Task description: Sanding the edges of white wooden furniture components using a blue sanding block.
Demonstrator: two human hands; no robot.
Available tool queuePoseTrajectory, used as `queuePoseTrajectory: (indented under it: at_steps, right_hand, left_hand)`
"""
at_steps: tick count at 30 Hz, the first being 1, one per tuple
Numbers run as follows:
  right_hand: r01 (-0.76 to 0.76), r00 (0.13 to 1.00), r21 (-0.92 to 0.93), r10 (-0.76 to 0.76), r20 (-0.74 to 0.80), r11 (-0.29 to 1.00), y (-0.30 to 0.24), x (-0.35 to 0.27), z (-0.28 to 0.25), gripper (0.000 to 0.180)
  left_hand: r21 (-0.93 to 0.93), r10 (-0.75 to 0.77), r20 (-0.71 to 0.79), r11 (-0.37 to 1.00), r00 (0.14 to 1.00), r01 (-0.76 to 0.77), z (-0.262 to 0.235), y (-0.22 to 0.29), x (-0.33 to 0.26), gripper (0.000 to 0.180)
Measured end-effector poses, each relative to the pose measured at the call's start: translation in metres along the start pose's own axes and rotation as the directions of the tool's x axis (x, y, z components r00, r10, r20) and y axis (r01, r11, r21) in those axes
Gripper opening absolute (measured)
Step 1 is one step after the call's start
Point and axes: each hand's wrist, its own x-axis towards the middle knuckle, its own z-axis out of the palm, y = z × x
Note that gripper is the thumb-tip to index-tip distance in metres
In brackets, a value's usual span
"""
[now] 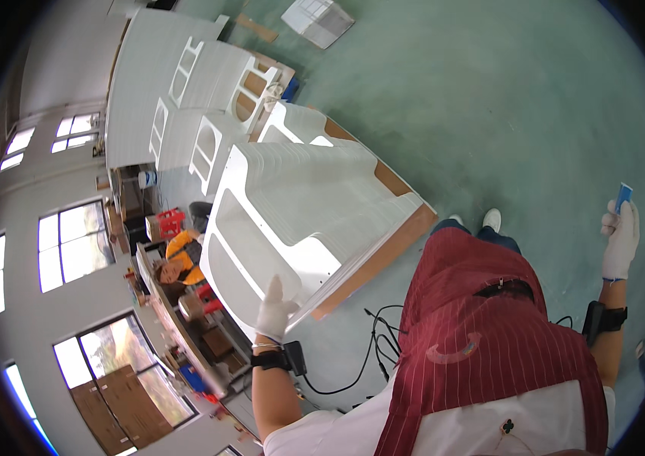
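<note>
My left hand (273,310), in a white glove, rests flat against the near edge of a stack of white moulded panels (315,197) that lies on a brown board (379,254). My right hand (620,239), also gloved, is raised at the far right and holds a small blue block (624,196) between its fingers, well away from the stack. A black band sits on each wrist. I wear a dark red striped apron (482,342).
More white cut-out panels (185,99) stand stacked behind. A person in an orange top (182,262) sits at a cluttered bench (178,319) on the left, by large windows. Black cables (375,334) trail on the green floor (505,99). A flat white panel (318,20) lies far off.
</note>
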Motion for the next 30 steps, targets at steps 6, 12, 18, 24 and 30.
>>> queuePoseTrajectory:
  at_steps: [6,12,18,24,30]
  right_hand:
    - [0.088,0.964,-0.083,-0.064,0.258,0.993,-0.048,0.050,0.116,0.036]
    - [0.141,0.956,-0.160,-0.092,0.280,0.977,-0.097,0.083,0.177,0.034]
    - [0.113,0.971,-0.211,-0.063,0.229,0.971,-0.118,0.125,0.224,0.033]
    - [0.129,0.909,-0.235,-0.020,0.416,0.963,-0.133,0.207,0.309,0.034]
    - [0.252,0.847,-0.253,-0.087,0.524,0.934,-0.209,0.276,0.448,0.035]
  left_hand:
    - [-0.557,-0.464,-0.157,0.771,0.872,0.310,0.009,0.114,0.055,0.063]
    - [-0.451,-0.540,-0.117,0.777,0.834,0.440,0.012,0.143,0.145,0.015]
    - [-0.287,-0.588,-0.364,0.809,0.722,0.514,0.043,0.095,0.176,0.036]
    - [-0.181,-0.663,-0.449,0.724,0.599,0.666,0.033,0.120,0.173,0.040]
    - [-0.232,-0.705,-0.464,0.681,0.536,0.695,0.043,0.114,0.170,0.040]
